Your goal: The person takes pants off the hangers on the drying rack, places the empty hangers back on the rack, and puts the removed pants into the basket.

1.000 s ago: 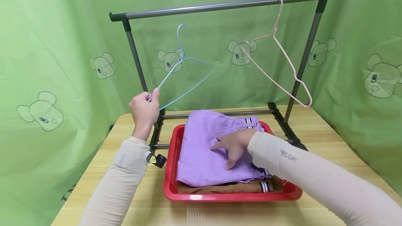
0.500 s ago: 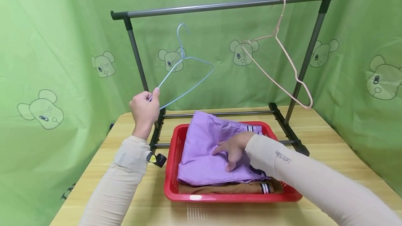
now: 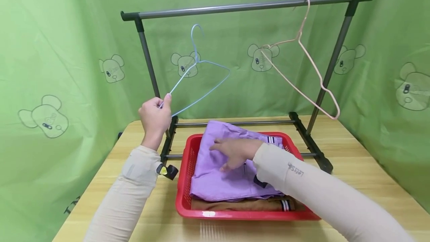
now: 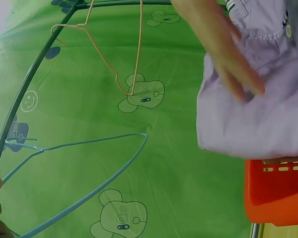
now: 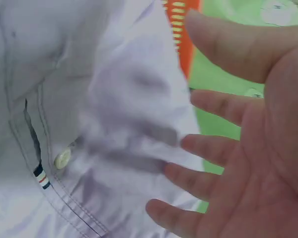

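Observation:
My left hand (image 3: pixel 155 117) grips one side of a light blue wire clothes hanger (image 3: pixel 205 97), held up in front of the rack with its hook pointing upward. Over the basket, my right hand (image 3: pixel 236 151) hovers with fingers spread, above a folded lilac garment (image 3: pixel 215 182). In the right wrist view the right hand (image 5: pixel 258 144) is apart from the cloth, fingers extended and nothing held. A button (image 5: pixel 62 158) and a striped tab (image 5: pixel 41 177) show on the garment. Beneath it lies a brown garment (image 3: pixel 235 205) with a striped trim, mostly hidden.
The red plastic basket (image 3: pixel 215 215) stands on a wooden table (image 3: pixel 349 152). Behind it rises a dark metal clothes rack (image 3: pixel 218 9). A pink hanger (image 3: pixel 314 62) hangs from the rail's right part. Green curtains (image 3: pixel 67 47) with printed mouse faces surround the table.
My right hand has lifted off the lilac garment and moved slightly left. The garment's upper part has shifted and creased. The left hand keeps its hold on the blue hanger.

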The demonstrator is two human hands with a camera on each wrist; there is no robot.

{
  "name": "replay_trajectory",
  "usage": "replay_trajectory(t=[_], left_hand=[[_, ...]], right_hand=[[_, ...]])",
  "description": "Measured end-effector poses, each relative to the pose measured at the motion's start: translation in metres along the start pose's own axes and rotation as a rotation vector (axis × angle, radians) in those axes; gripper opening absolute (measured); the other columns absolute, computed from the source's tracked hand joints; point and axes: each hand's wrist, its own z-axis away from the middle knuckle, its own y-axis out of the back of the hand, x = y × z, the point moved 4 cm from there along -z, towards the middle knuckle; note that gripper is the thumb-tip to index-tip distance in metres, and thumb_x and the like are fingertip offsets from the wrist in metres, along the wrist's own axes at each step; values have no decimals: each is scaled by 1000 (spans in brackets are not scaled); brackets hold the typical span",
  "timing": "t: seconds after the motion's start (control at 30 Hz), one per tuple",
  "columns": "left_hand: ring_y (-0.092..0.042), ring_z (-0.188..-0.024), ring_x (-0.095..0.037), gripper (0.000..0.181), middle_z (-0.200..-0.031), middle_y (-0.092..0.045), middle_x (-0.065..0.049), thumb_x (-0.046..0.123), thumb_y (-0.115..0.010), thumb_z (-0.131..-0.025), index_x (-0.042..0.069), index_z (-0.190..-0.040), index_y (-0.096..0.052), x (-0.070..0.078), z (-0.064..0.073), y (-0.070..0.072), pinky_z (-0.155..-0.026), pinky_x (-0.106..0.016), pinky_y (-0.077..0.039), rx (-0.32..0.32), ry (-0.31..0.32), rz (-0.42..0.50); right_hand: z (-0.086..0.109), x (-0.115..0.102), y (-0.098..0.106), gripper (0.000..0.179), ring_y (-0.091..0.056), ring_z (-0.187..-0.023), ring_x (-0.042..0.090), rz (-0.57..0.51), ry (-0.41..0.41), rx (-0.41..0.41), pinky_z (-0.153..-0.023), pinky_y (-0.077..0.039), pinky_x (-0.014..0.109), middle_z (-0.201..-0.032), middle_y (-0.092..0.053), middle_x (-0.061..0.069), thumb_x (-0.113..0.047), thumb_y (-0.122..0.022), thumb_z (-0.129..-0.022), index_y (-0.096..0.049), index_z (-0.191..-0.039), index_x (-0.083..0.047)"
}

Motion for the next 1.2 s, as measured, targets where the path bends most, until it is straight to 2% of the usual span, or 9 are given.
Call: replay_trajectory(t=[0.07,0.23,0.37,0.5,0.7,0.83,0.97,1.2], left_hand=[[-46,-52,-21,38,-57,-53,-4,29,-64,-94,8,-63,-57,0,0,0,-56,-32,-38,-1,5,7],[-46,-50,-20,39,-56,-51,-3,28,-63,-94,8,-62,-55,1,-1,3,-53,-32,-38,9,-2,18],[-47,-50,-20,39,-55,-51,-3,27,-63,-95,8,-62,-55,3,-3,4,-54,-32,-38,17,-20,24],[-46,-52,-20,38,-55,-51,-3,27,-64,-94,8,-62,-56,5,-2,6,-56,-31,-37,20,-23,31],[-45,-52,-20,38,-56,-51,-3,27,-64,-94,7,-62,-56,7,-1,7,-56,-31,-37,19,-26,31],[-46,-51,-20,39,-55,-50,-3,27,-64,-94,8,-62,-56,6,-2,8,-55,-32,-37,33,-22,22],[-46,-52,-21,39,-55,-51,-3,27,-65,-94,7,-62,-57,7,-2,8,-57,-32,-37,39,-28,12],[-45,-52,-22,38,-54,-51,-3,27,-65,-94,6,-62,-59,8,-2,7,-57,-32,-36,31,-42,27]], right_hand=[[-5,0,-4,78,-29,-139,37,19,-9,2,-112,-23,49,-154,-25,21,-34,-76,-82,-39,-147,-10],[-14,6,-17,87,-20,-143,35,1,-25,-35,-114,-19,48,-157,-17,21,-35,-77,-80,-33,-150,-9],[-18,9,-19,87,-19,-144,33,-32,-14,-44,-114,-18,47,-158,-18,16,-36,-77,-79,-33,-150,-11],[-21,11,-21,87,-20,-144,27,-62,-19,-83,-115,-17,42,-159,-20,11,-35,-77,-79,-33,-151,-13],[-27,11,-26,87,-24,-143,25,-118,-41,-146,-115,-18,38,-158,-23,11,-32,-78,-79,-32,-151,-14],[-29,12,-33,88,-29,-140,19,-176,-113,-210,-113,-21,37,-156,-29,4,-37,-77,-79,-31,-152,-21],[-30,12,-40,86,-27,-140,15,-201,-181,-252,-113,-22,39,-155,-30,-3,-41,-76,-79,-32,-152,-29],[-35,13,-44,85,-27,-140,16,-180,-197,-286,-113,-22,40,-154,-33,-1,-40,-76,-78,-35,-151,-26]])
